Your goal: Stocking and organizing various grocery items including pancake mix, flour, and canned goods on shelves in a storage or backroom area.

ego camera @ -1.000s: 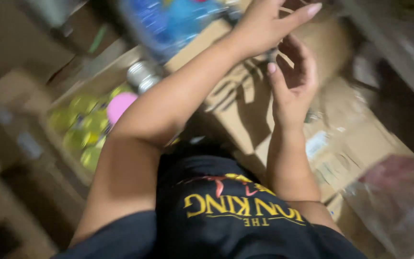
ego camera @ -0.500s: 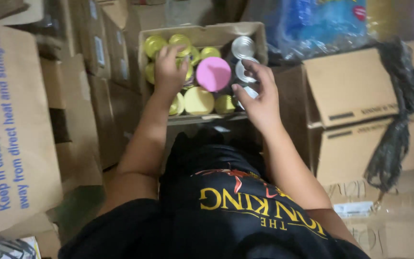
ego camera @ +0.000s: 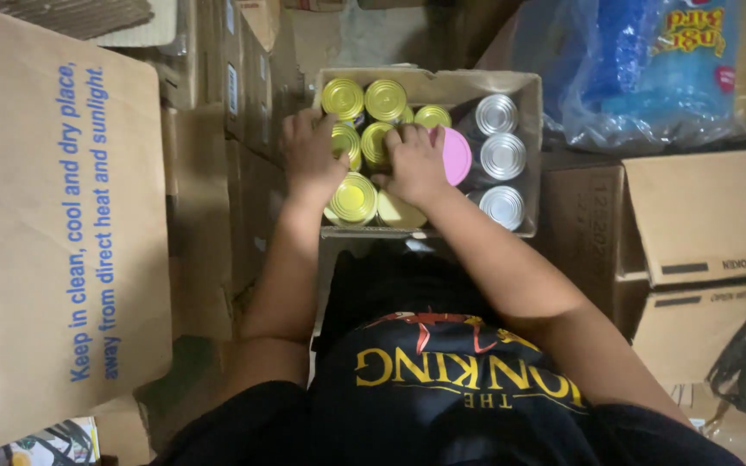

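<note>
Both of my hands are down in the open cardboard box (ego camera: pixel 524 95) in front of me. My left hand (ego camera: pixel 311 154) lies palm down, fingers spread loosely, on the gold-lidded cans (ego camera: pixel 364 99) along the box's left side, gripping nothing that I can see. My right hand (ego camera: pixel 416 162) rests curled over the cans in the middle, its fingers touching a gold lid; whether it grips one I cannot tell. Just beside it, to the right, sits a pink-lidded can (ego camera: pixel 457 155), and past that stand three silver-lidded cans (ego camera: pixel 501 155). Larger cardboard boxes (ego camera: pixel 62 224) stand around, with a blue plastic-wrapped pack (ego camera: pixel 641 69) at upper right.
</note>
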